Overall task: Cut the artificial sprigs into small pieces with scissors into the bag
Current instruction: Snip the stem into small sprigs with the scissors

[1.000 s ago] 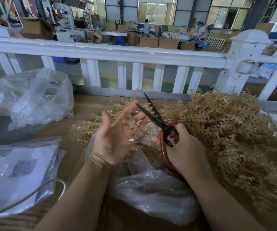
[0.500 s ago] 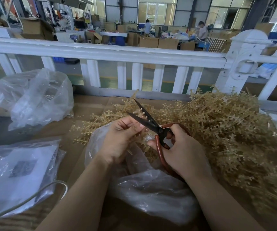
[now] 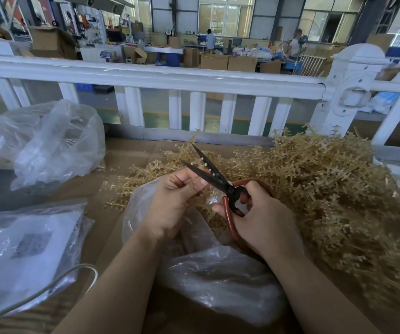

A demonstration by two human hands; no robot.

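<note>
Behind the white railing, the brown desk carries a heap of artificial sprigs at the right. At centre, over the open bag, the left hand pinches one sprig between the parted blades of the scissors, gripped by the right hand; next the blades should probably close

sprig pile: cut off right | lower scissors handle: hidden under right hand

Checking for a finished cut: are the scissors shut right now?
No, the scissors in the right hand show two blades spread apart in a V.
</note>
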